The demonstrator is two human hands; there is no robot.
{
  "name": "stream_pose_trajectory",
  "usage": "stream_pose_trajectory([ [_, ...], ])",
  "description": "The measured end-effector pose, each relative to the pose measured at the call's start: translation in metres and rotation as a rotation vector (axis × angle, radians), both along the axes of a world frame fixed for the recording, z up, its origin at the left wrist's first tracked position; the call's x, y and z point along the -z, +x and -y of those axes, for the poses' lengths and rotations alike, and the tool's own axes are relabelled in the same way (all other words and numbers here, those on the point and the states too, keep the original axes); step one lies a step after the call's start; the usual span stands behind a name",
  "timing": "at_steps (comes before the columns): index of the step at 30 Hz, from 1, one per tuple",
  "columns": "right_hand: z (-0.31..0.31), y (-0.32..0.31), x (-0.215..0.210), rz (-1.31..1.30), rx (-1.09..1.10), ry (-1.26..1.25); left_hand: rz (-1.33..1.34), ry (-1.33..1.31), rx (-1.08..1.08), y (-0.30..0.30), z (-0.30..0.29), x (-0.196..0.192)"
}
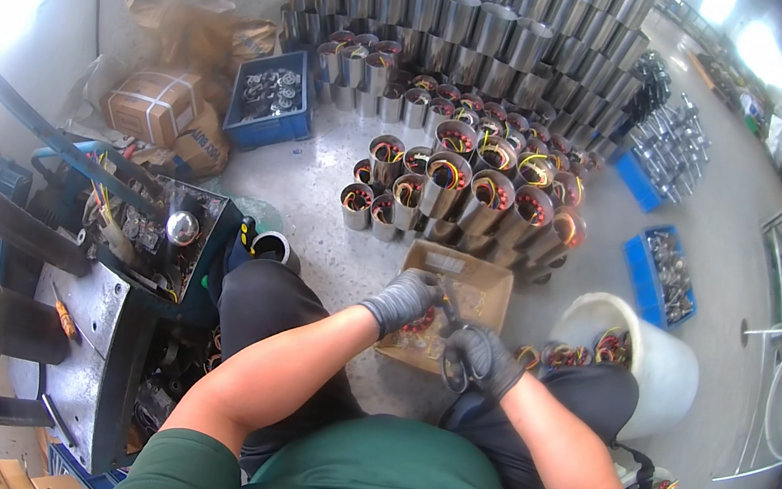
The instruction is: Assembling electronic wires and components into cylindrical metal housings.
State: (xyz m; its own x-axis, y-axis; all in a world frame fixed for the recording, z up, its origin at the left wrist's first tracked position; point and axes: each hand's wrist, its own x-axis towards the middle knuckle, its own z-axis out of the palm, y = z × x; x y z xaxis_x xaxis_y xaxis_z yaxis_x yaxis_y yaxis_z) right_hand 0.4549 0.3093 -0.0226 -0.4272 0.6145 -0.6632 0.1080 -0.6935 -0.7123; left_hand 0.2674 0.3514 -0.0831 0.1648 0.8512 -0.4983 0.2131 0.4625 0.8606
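Note:
My left hand, in a grey glove, is closed over the near left part of a tan open box on the floor between my knees. What its fingers grip is hidden. My right hand, in a darker glove, is closed around a dark tool with a looped end, perhaps scissors. The tool's other end points up toward my left hand. Beneath my left hand, a piece with red parts shows at the box.
Metal cylinders with red parts and coloured wires stand ahead, before stacked bare cylinders. A white bucket with wound coils is by my right knee. A machine stands at left. Blue crates hold metal parts.

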Motion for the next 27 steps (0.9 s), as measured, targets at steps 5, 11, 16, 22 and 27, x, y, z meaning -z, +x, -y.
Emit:
stream_pose_trajectory([
  [5,-0.007,0.013,0.027,-0.189,0.041,-0.274,-0.019,-0.054,0.009,0.001,0.000,-0.004],
  [11,-0.013,0.004,0.021,-0.034,0.205,0.317,0.015,0.207,-0.166,-0.021,0.003,-0.045],
  [16,-0.031,0.033,-0.033,-0.145,0.243,0.417,0.222,0.670,-0.419,-0.081,0.014,-0.118],
  [22,-0.062,0.094,-0.097,-0.235,0.269,0.852,-0.051,0.694,-0.577,-0.156,0.088,-0.158],
  [27,-0.088,0.158,-0.121,-0.051,0.608,0.883,-0.247,0.664,-0.715,-0.214,0.149,-0.089],
])
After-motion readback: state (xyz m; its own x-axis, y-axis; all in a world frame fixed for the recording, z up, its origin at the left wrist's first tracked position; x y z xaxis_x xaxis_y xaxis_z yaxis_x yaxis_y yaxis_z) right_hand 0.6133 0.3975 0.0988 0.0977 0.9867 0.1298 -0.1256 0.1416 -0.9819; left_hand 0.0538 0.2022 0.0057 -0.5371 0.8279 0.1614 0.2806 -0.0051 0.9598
